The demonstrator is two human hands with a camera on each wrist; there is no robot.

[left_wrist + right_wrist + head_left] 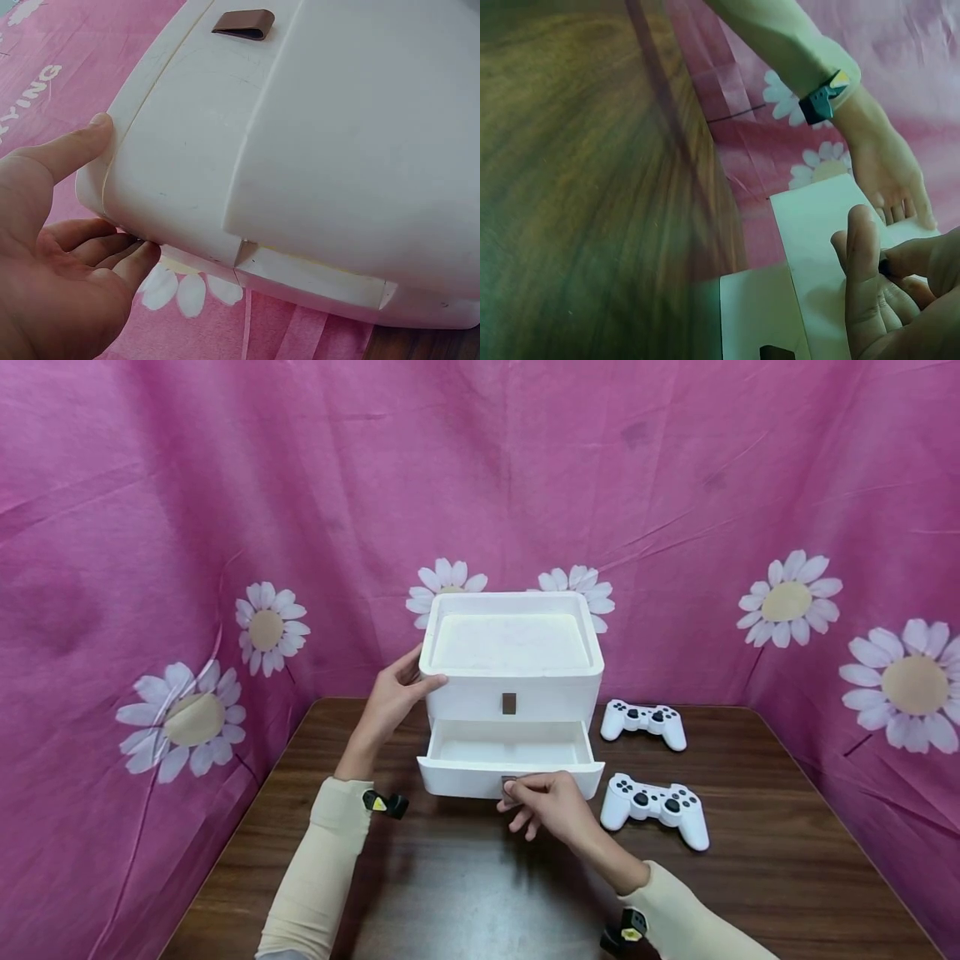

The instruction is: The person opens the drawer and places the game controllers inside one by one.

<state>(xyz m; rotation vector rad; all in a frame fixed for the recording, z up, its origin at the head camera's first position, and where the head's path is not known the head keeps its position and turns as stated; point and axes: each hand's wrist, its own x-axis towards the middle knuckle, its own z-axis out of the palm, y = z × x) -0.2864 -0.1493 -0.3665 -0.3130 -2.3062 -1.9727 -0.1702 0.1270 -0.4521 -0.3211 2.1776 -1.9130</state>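
Observation:
A white plastic drawer unit [516,697] with a shallow tray top [513,642] stands at the table's back. Its pulled-out drawer [465,779] shows a bare inside. My left hand [393,697] grips the unit's upper left corner, thumb at the front rim and fingers along the side. The left wrist view shows the brown pull tab [244,24] of the closed top drawer. My right hand [551,806] pinches the open drawer's pull tab [508,783] between thumb and fingers. In the right wrist view, another white front [757,307] with a dark tab [777,352] lies below that drawer.
Two white game controllers lie right of the unit, one farther back [643,723] and one nearer [656,810]. The brown wooden table [765,827] is bounded at the back and sides by a pink cloth [675,485] printed with daisies.

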